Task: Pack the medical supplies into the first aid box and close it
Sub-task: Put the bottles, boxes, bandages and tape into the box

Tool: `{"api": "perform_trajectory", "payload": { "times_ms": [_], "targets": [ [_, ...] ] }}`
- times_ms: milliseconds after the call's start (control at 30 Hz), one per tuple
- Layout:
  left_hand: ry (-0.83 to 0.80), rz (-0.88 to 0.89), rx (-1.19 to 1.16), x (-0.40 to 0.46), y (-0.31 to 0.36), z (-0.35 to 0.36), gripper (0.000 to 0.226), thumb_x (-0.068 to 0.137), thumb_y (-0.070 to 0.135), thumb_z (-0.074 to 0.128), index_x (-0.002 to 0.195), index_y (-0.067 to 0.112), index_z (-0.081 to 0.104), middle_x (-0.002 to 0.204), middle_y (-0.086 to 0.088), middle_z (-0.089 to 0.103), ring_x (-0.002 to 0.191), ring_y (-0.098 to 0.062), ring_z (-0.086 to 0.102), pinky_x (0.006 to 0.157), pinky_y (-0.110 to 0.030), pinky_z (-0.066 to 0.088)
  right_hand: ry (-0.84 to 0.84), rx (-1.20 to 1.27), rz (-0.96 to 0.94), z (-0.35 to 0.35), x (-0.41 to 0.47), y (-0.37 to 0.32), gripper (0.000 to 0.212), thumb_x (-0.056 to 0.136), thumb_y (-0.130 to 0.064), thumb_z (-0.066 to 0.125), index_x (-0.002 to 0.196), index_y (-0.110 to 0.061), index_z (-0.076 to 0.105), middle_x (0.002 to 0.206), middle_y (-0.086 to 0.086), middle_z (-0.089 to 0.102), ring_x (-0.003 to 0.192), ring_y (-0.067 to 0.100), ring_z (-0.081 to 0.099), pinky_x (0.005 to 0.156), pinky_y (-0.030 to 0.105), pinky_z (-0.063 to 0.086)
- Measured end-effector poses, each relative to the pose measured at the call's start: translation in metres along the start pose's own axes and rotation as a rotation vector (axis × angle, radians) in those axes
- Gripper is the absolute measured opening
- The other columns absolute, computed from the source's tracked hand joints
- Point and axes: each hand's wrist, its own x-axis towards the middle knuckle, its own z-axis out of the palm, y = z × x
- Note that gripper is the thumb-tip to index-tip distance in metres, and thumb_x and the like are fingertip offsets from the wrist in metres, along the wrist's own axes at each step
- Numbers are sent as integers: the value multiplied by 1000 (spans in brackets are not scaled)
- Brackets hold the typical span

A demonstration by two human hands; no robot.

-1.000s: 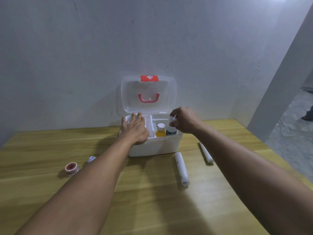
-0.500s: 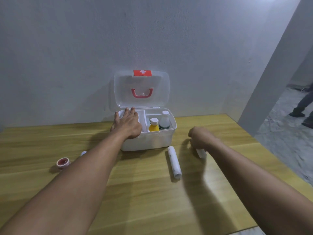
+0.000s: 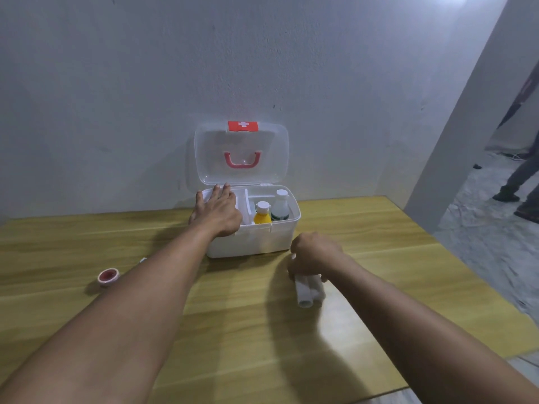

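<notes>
The white first aid box (image 3: 250, 242) stands open against the wall, its clear lid (image 3: 242, 153) with a red handle tilted up. Inside its right half stand a yellow bottle (image 3: 262, 215) and a clear white-capped bottle (image 3: 280, 206). My left hand (image 3: 218, 211) lies flat on the box's left rim, holding nothing. In front of the box's right corner my right hand (image 3: 313, 255) closes over two white bandage rolls (image 3: 309, 290) lying side by side on the wooden table (image 3: 233, 330). A red-cored tape roll (image 3: 108, 277) sits at the left.
A small white item (image 3: 143, 260) peeks out beside my left forearm. The table's right edge drops to a concrete floor, where a person's legs (image 3: 522, 182) stand past a grey pillar (image 3: 466, 126). The wall is close behind the box.
My right hand left the box after setting the clear bottle inside, dropped to the table and gathered the two bandage rolls together. The left hand stayed on the box.
</notes>
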Motion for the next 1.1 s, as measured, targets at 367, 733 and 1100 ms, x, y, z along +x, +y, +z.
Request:
{"api": "perform_trajectory", "payload": {
  "times_ms": [367, 733, 1100],
  "targets": [
    [0, -1, -2, -2, 1, -1, 63, 94, 18, 25, 155, 9, 9, 165, -4, -5, 152, -20, -6, 121, -53, -2, 622, 462, -164, -79, -29, 10, 35, 74, -28, 77, 107, -22, 69, 93, 5, 64, 83, 24, 63, 77, 33, 53],
    [0, -5, -24, -5, 1, -2, 64, 95, 17, 26, 155, 9, 8, 165, -4, -5, 152, -20, -7, 121, -52, -3, 980, 528, -375, -32, 11, -17, 31, 84, -19, 71, 112, -8, 66, 118, 17, 57, 83, 33, 65, 70, 33, 54],
    [18, 0, -35, -5, 1, -1, 63, 95, 18, 26, 155, 10, 9, 165, -5, -5, 152, -21, -7, 121, -52, -3, 958, 378, -387, -17, 22, -17, 28, 83, -22, 72, 106, -8, 65, 113, 17, 57, 73, 34, 64, 58, 31, 47]
  ]
}}
